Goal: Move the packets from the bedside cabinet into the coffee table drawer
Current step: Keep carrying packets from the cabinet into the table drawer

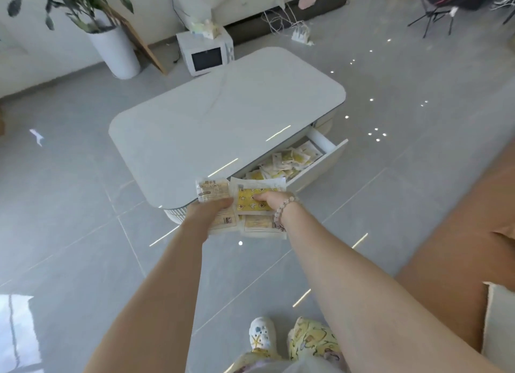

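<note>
Nearest the camera, short of the coffee table, a white clog shoe [260, 335] and a yellow patterned trouser leg [312, 342] stand on the grey tiled floor [83, 233]. Both bare forearms reach toward the table's near corner. The left hand [211, 208] has its fingers curled round the left side of a bundle of flat white and yellow paper packets [246, 195]. The right hand [267, 199], with a pale bead bracelet [281, 209] at the wrist, grips the bundle's yellow top packet. The bundle hangs in the air just before that corner. The pale grey, round-cornered coffee table [223, 116] has a white drawer [320, 163] pulled open on its near side at the right end, and a loose heap of yellow and white packets [287, 163] lies in it. Beyond the table's far left end a white microwave oven [204, 53] sits on the floor, with a tall white cylindrical planter [117, 52] to its left.
</note>
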A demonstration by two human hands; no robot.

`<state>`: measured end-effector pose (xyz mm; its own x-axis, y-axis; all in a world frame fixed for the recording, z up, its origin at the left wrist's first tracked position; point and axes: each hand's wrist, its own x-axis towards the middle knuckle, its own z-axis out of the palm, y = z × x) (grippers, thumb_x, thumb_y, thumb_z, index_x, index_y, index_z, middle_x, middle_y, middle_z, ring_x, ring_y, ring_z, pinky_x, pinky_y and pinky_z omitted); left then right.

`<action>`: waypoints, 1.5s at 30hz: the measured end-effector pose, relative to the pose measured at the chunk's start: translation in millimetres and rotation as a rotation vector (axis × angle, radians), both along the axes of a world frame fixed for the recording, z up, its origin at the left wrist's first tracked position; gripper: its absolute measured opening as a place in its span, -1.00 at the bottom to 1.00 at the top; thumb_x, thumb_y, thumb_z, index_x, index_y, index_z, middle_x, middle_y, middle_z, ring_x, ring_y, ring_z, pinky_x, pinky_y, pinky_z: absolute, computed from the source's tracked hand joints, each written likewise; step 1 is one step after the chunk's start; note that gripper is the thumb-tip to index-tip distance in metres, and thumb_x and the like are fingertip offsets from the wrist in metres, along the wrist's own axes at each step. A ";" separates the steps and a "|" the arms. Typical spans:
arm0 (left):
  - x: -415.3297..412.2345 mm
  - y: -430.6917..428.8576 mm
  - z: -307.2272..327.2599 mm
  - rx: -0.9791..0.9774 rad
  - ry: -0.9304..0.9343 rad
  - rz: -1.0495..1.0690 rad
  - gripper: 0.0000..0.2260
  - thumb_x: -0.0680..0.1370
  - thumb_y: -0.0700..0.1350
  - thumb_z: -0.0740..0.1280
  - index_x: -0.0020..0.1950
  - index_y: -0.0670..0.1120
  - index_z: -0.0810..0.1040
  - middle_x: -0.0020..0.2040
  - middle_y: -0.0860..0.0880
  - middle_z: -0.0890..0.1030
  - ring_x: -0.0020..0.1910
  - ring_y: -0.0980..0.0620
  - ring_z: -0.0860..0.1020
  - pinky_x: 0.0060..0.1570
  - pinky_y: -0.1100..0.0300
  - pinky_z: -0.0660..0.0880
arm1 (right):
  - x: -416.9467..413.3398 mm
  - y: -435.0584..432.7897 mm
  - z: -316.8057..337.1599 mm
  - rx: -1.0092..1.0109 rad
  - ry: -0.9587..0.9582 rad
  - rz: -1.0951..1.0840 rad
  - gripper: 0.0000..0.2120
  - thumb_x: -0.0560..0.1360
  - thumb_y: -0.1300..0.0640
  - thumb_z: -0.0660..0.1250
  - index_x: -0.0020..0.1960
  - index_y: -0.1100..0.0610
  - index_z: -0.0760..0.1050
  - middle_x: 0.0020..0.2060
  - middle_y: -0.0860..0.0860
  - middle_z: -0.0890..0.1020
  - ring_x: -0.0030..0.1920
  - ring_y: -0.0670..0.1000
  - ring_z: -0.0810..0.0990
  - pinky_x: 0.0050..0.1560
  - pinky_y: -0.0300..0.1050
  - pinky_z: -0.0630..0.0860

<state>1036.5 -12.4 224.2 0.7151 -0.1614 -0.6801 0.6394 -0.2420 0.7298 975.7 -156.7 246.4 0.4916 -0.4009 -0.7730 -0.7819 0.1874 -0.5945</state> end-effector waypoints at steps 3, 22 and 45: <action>9.3 -18.7 -1.2 -0.010 -0.004 -0.012 -0.87 0.42 -0.21 0.47 -0.15 -0.09 0.53 -0.20 -0.07 0.60 -0.29 -0.01 0.58 -0.41 0.17 0.46 | 3.3 -15.5 3.1 -0.014 0.014 -0.020 -0.47 0.50 0.03 0.38 0.33 0.33 0.38 0.28 0.13 0.49 0.26 0.10 0.49 0.21 -0.13 0.42; 73.7 -207.1 -11.8 0.040 0.022 -0.072 -0.83 0.39 -0.19 0.50 -0.08 -0.13 0.56 -0.18 -0.11 0.64 -0.27 -0.08 0.62 -0.40 0.12 0.59 | 58.2 -202.2 -0.7 0.069 -0.036 -0.045 -0.63 0.54 0.13 0.33 0.27 0.31 0.44 0.25 0.15 0.52 0.19 0.12 0.54 0.24 -0.06 0.46; 157.8 -331.7 -94.0 0.134 0.279 0.093 -0.69 0.43 -0.11 0.44 0.14 -0.15 0.53 -0.11 -0.10 0.65 -0.29 -0.02 0.60 -0.40 0.19 0.48 | 167.2 -329.0 -104.0 0.125 0.218 -0.042 -0.63 0.44 0.05 0.43 0.12 0.27 0.50 -0.04 0.13 0.56 -0.23 0.06 0.53 -0.22 -0.13 0.49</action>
